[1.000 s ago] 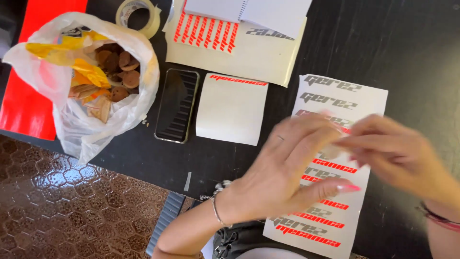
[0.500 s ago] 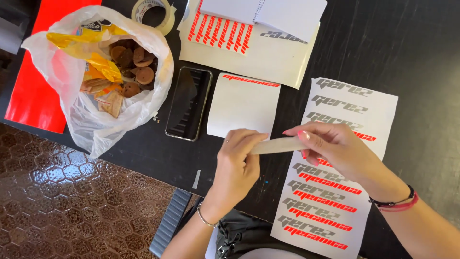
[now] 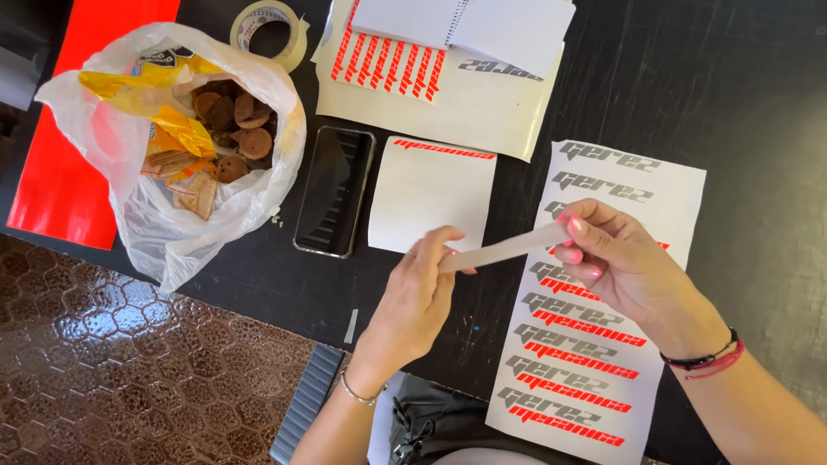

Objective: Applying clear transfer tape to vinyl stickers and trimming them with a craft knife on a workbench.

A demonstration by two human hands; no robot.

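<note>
Tape strip (image 3: 508, 250) (probably masking) pinched taut between left hand (image 3: 418, 297) and right hand (image 3: 620, 258).

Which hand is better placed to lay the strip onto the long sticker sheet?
Probably the right hand: it pinches the strip directly above the long sticker sheet, while the left hand sits beside it.

A home craft or small sticker-making workspace, probably a room in a house rather than a shop. A black surface (image 3: 732, 95) holds white sticker sheets (image 3: 594, 344) printed with grey and orange lettering, a roll of tape (image 3: 269, 30), a spiral notebook (image 3: 465, 21) and a red sheet (image 3: 82, 120). A phone (image 3: 334, 191) and a plastic bag of biscuits (image 3: 185, 146) lie alongside. The floor (image 3: 112, 362) has glossy brown patterned tiles.
</note>
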